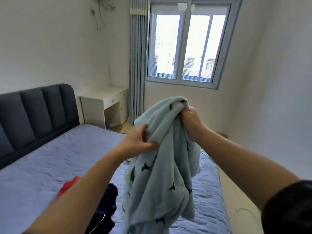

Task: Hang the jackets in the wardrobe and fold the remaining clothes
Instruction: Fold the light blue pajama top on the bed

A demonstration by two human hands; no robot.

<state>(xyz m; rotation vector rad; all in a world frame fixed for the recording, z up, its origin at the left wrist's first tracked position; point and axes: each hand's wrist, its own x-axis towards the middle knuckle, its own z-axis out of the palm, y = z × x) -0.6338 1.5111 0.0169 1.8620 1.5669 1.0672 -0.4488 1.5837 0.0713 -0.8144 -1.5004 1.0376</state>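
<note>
Dark sleeve [290,208], fleece [157,174] hanging below right grip [192,122]

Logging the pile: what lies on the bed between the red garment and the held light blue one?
A dark navy garment lies on the mattress between the red garment and the light blue garment; the head view shows it.

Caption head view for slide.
Left hand and right hand hold a pale blue fleece garment above a quilted mattress.
</note>
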